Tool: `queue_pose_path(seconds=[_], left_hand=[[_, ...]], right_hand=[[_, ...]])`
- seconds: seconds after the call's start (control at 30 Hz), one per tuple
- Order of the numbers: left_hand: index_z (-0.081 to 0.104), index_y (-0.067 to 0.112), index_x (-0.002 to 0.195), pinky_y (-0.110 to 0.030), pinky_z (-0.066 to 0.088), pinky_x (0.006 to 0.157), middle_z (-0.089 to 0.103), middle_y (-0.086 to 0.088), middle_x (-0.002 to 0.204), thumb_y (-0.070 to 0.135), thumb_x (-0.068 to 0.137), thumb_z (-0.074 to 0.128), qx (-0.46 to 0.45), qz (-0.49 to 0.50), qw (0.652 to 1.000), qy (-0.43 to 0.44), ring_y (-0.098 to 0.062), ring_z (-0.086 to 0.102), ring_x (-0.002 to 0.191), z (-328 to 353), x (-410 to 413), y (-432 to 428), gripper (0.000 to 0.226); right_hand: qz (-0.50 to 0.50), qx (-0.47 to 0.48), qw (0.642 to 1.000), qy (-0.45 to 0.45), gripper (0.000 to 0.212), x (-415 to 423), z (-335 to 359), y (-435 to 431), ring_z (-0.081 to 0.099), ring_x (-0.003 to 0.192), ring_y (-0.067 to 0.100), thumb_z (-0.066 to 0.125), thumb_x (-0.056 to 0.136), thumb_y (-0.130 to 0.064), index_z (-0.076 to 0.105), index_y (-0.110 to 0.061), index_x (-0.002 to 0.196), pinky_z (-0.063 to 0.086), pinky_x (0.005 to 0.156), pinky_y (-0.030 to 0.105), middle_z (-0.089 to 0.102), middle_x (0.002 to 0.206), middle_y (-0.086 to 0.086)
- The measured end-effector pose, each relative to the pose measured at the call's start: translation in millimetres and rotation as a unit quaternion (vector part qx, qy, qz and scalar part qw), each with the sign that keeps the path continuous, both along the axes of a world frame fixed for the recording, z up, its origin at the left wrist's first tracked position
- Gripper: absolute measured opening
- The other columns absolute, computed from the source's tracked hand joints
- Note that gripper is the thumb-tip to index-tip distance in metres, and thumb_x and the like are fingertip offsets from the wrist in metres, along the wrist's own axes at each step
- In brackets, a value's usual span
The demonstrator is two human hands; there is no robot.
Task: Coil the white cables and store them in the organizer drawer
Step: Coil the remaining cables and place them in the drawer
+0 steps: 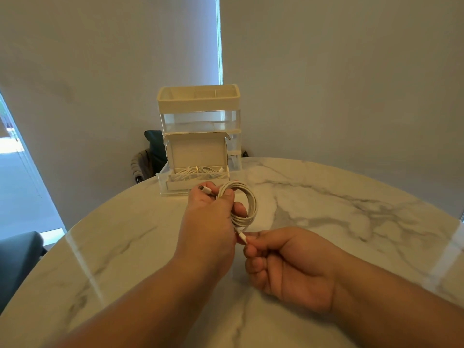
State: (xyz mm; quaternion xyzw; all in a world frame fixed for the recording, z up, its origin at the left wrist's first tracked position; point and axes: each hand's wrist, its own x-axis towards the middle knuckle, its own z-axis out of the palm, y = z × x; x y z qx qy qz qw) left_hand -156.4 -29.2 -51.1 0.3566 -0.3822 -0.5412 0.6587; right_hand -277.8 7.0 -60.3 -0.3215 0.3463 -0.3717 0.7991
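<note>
Just before the cream-topped clear plastic organizer [199, 116], my left grip [213, 212] clamps the coiled white cable [248, 204]; my right grip [288, 262] pinches its loose plug end [242, 238]. Coiling seems nearly finished: next, tuck that end, then lay the coil in its open drawer [173, 191].

A round marble table [351, 197], white with grey veins, fills the near scene and is glossy with pale reflections. Pale blinds [339, 71] cover the far side, with a thin daylight gap [220, 46] between them. A bright window [15, 177] shows at left. A dark seat [17, 262] stands near left, and a draped chair [150, 154] stands beyond the table.
</note>
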Motion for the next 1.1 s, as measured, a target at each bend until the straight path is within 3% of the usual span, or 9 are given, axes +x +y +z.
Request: queue_pose_path(seconds=[0.1, 0.33, 0.57, 0.67, 0.8, 0.97, 1.1], left_hand=[[0.046, 0.018, 0.089, -0.032, 0.047, 0.06, 0.06, 0.003, 0.057, 0.002, 0.099, 0.049, -0.015, 0.043, 0.998, -0.035, -0.011, 0.053, 0.053, 1.4, 2.0, -0.9, 0.019], [0.043, 0.015, 0.088, -0.021, 0.045, 0.044, 0.055, -0.005, 0.073, -0.003, 0.098, 0.046, 0.036, -0.051, 0.993, 0.103, -0.01, 0.048, 0.048, 6.7, 2.0, 2.9, 0.021], [0.046, 0.012, 0.096, -0.023, 0.047, 0.046, 0.055, -0.009, 0.082, -0.001, 0.098, 0.047, 0.031, -0.069, 0.992, 0.101, -0.01, 0.049, 0.049, -1.0, -7.8, 5.1, 0.013], [0.046, 0.013, 0.096, -0.022, 0.048, 0.05, 0.057, -0.008, 0.081, -0.002, 0.098, 0.046, 0.001, -0.068, 0.993, 0.101, -0.011, 0.049, 0.053, 2.7, -4.8, 3.9, 0.015], [0.047, 0.013, 0.096, -0.023, 0.046, 0.049, 0.057, -0.005, 0.076, -0.001, 0.098, 0.047, 0.015, -0.086, 0.989, 0.12, -0.01, 0.049, 0.052, 3.5, -5.0, 7.0, 0.014], [0.05, 0.013, 0.092, -0.036, 0.051, 0.06, 0.066, 0.001, 0.059, 0.002, 0.098, 0.051, -0.001, 0.019, 0.999, -0.038, -0.012, 0.059, 0.051, 0.7, -5.7, 6.4, 0.013], [0.056, 0.013, 0.103, -0.037, 0.056, 0.068, 0.072, 0.002, 0.074, 0.006, 0.098, 0.052, -0.03, 0.071, 0.986, -0.15, -0.012, 0.066, 0.06, -4.1, -6.4, 9.6, 0.009]], right_hand=[[0.007, -0.007, 1.0, -0.002, 0.013, -0.7, 2.2, 0.9, 0.047, 0.044, 0.012, 0.062, 0.069, -0.004, 0.06, -0.008, 0.08, 0.037, 0.046, 0.021, 0.052, 0.061, 0.004], [-0.066, 0.001, 0.997, 0.032, 0.016, -2.1, -5.0, -6.3, 0.046, 0.045, 0.015, 0.049, 0.088, 0.004, 0.059, -0.008, 0.088, 0.038, 0.045, 0.021, 0.053, 0.06, 0.007], [-0.121, 0.036, 0.992, 0.002, 0.015, -1.1, -11.6, -10.2, 0.058, 0.049, 0.019, 0.047, 0.088, 0.008, 0.059, 0.0, 0.082, 0.053, 0.048, 0.025, 0.058, 0.062, 0.015], [-0.089, 0.072, 0.993, -0.023, 0.013, 0.3, -8.1, -6.8, 0.054, 0.046, 0.018, 0.051, 0.086, 0.004, 0.057, -0.001, 0.076, 0.048, 0.044, 0.023, 0.054, 0.06, 0.012], [-0.099, 0.044, 0.994, 0.018, 0.018, -0.8, -6.2, -6.9, 0.042, 0.046, 0.014, 0.047, 0.085, 0.001, 0.061, -0.011, 0.087, 0.035, 0.045, 0.021, 0.046, 0.059, 0.005], [-0.168, -0.024, 0.983, 0.067, 0.018, 2.9, -7.8, -6.5, 0.036, 0.045, 0.012, 0.051, 0.085, -0.005, 0.068, -0.01, 0.087, 0.028, 0.046, 0.024, 0.041, 0.058, 0.001], [-0.231, -0.082, 0.966, 0.077, 0.024, 6.4, -10.0, -5.8, 0.033, 0.049, 0.012, 0.053, 0.085, -0.003, 0.076, -0.006, 0.088, 0.026, 0.046, 0.027, 0.037, 0.06, 0.002]])
